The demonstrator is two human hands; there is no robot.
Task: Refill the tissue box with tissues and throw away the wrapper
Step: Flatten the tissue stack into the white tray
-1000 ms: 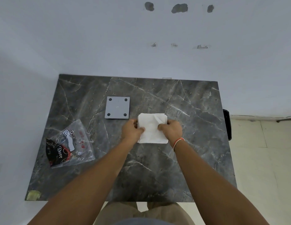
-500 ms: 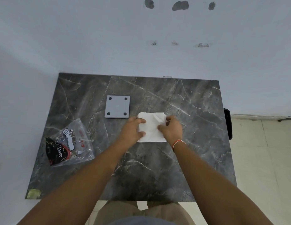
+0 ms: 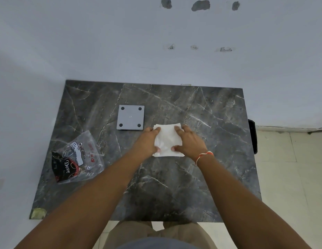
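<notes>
1. White tissues [image 3: 167,141] lie in a flat stack on the marble table [image 3: 201,177], just right of the grey square plate [image 3: 130,117].
2. Left hand [image 3: 147,141] and right hand [image 3: 190,141] clasp the stack's opposite sides, thumbs on top.
3. Risk: loose top sheets could slide or crumple if the squeeze is uneven, since nothing binds them.
4. Its slightly longer axis runs away from the person, toward the wall.
5. The empty wrapper [image 3: 76,159] lies well left of the plate, not yet discarded.
</notes>
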